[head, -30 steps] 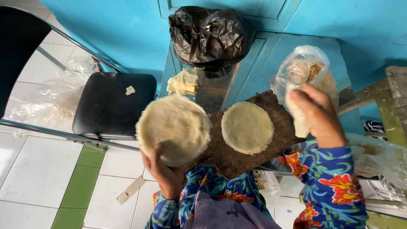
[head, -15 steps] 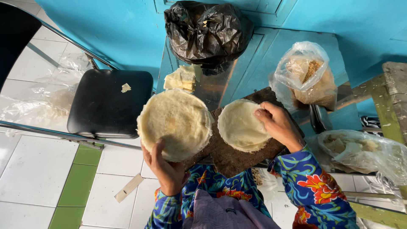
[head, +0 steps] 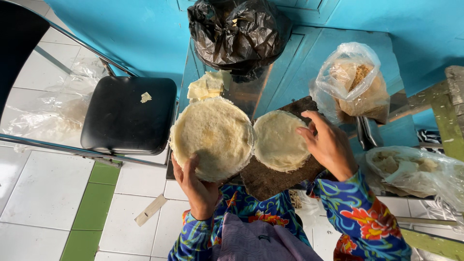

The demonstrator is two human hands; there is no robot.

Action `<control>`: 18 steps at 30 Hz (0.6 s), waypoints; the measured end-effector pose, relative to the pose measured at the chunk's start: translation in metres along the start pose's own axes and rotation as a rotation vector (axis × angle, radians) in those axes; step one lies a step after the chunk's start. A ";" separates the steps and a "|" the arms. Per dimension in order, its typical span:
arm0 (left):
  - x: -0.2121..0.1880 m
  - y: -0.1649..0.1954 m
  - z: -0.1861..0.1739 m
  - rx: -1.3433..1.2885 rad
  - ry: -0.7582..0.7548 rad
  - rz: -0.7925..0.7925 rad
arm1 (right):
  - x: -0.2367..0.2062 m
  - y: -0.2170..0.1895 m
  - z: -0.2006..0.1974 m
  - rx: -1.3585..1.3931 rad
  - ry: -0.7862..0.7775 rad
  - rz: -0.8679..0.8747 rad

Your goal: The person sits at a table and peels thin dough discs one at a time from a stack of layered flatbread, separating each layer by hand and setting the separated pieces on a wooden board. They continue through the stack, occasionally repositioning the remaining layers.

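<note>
- Large pale round flatbread [head: 212,137]: held up over the worktop's [head: 290,63] near-left edge, above white floor tiles [head: 43,193]; propped from below by the left hand [head: 198,186], grip spread flat under the near rim, thumb over the edge. Likely to sag, tear or slide off toward the floor, with support under one side only.
- Dark wooden board [head: 270,179]: lying on the worktop with its near corner jutting toward the lap; liable to tip if pressed at that corner.
- Smaller round flatbread [head: 278,140]: flat on the board, just beside the large one, perhaps touching it. Same cream colour, thin, dry and matte, frayed crumbly rim. Rim apt to crack or flake under a hard pinch.
- Right hand [head: 328,145]: resting at that disc's right edge, grip loosely spread, fingertips [head: 305,130] touching the rim; pinching or not, cannot tell.
- Clear plastic bag [head: 353,82] of brownish contents: just behind the right hand, easily knocked by the wrist.
</note>
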State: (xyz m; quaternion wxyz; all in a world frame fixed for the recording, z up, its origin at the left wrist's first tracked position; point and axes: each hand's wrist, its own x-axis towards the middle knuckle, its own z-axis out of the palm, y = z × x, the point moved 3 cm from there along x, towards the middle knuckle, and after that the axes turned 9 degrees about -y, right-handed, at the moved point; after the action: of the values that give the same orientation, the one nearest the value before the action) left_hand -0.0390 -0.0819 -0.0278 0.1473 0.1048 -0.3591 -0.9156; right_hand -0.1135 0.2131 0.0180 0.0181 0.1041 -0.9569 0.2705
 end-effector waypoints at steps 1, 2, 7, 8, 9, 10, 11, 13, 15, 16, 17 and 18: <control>0.001 0.001 0.002 -0.005 -0.008 0.010 | -0.005 -0.002 -0.002 -0.039 0.010 -0.016; 0.001 0.001 0.004 -0.009 -0.014 0.020 | -0.013 -0.005 -0.002 -0.077 0.019 -0.032; 0.003 -0.003 0.004 -0.040 -0.073 0.076 | -0.046 -0.025 0.010 -0.074 -0.105 -0.313; 0.004 -0.006 0.003 -0.050 -0.083 0.086 | -0.047 -0.027 0.013 -0.067 -0.144 -0.292; 0.005 -0.009 0.003 -0.060 -0.094 0.095 | -0.047 -0.028 0.014 -0.060 -0.182 -0.270; 0.005 -0.011 0.002 -0.039 -0.110 0.078 | -0.048 -0.028 0.012 -0.001 -0.215 -0.232; 0.005 -0.014 0.003 -0.020 -0.126 0.067 | -0.047 -0.029 0.008 0.055 -0.247 -0.200; 0.003 -0.022 0.006 0.010 -0.166 0.046 | -0.048 -0.034 -0.001 0.154 -0.233 -0.090; 0.000 -0.034 0.016 0.032 -0.223 0.024 | -0.052 -0.046 -0.005 0.237 -0.134 0.070; -0.004 -0.042 0.021 -0.002 -0.257 0.001 | -0.052 -0.060 -0.006 0.230 -0.098 -0.123; -0.008 -0.049 0.026 -0.036 -0.292 -0.021 | -0.052 -0.076 -0.006 0.222 -0.061 -0.315; -0.011 -0.056 0.031 -0.068 -0.327 -0.044 | -0.053 -0.090 -0.005 0.214 -0.025 -0.507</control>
State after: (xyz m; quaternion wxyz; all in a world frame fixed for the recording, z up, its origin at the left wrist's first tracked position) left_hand -0.0487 -0.0191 -0.0428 0.0702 -0.0429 -0.3446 -0.9352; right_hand -0.0433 0.1508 0.0634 0.0626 0.3450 -0.8665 0.3554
